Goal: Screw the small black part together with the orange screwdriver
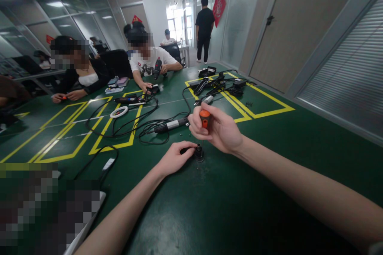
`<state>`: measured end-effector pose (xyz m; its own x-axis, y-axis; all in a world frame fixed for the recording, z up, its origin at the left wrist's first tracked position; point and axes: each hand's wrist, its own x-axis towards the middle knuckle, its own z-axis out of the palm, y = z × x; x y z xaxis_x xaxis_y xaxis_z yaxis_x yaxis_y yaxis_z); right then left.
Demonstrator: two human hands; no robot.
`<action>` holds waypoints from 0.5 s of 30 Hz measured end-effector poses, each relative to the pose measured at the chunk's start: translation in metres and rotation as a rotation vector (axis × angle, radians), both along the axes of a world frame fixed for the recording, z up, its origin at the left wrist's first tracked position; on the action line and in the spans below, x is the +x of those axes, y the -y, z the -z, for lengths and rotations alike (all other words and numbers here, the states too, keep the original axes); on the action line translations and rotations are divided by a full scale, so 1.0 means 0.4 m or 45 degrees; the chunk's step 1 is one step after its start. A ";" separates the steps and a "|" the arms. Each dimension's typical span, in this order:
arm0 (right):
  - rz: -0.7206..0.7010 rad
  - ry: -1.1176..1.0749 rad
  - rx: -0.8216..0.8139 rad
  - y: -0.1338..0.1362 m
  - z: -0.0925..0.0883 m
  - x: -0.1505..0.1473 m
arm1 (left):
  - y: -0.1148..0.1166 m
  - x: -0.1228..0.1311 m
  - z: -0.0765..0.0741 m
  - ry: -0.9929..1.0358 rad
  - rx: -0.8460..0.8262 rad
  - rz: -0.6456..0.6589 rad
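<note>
Green tbl. (pixel 251 211) open betw. L forearm (pixel 131 207) and R forearm (pixel 287 178); a hand could pass there at surface lvl., up to small dk. part (pixel 199 155). Access to part restricted: L hand (pixel 175 158) pinches at its L side, R hand (pixel 220 129) w/ orange-handled screwdriver (pixel 205 118) blocks from above. Fwd.-L approach obstructed by blk./grey tool (pixel 172 125) and coiled cable (pixel 155 144); fwd.-R, by a tangled cable pile (pixel 235 87). Strip betw. R forearm and yellow tape (pixel 273 112) open. L of L forearm: passable gap, narrowed by cable w/ wht. tag (pixel 108 164) and wht.-edged item (pixel 103 196), lower L.
</note>
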<state>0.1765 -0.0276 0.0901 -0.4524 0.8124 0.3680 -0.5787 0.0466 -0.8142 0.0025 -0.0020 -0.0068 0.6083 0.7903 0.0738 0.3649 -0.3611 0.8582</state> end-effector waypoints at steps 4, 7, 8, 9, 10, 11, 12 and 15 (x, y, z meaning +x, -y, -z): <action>0.014 -0.043 0.020 0.002 0.004 0.003 | -0.002 0.002 0.006 0.011 0.002 0.003; 0.057 -0.062 0.044 0.004 0.003 0.003 | -0.002 0.003 0.008 0.011 0.006 0.008; 0.075 -0.058 0.045 0.005 0.002 0.002 | -0.002 0.003 0.007 0.011 0.005 0.009; 0.093 -0.046 0.043 0.004 0.001 0.001 | -0.002 0.003 0.007 0.011 0.005 0.008; 0.106 -0.030 0.042 0.004 0.001 0.000 | -0.002 0.003 0.006 0.010 0.002 0.007; 0.117 -0.014 0.041 0.003 0.000 -0.002 | -0.001 0.002 0.005 0.009 0.000 0.005; 0.122 -0.001 0.038 0.002 0.000 -0.002 | -0.001 0.002 0.004 0.008 -0.003 0.002; 0.110 0.007 0.023 0.001 0.003 -0.004 | -0.001 0.002 0.003 0.011 -0.008 0.002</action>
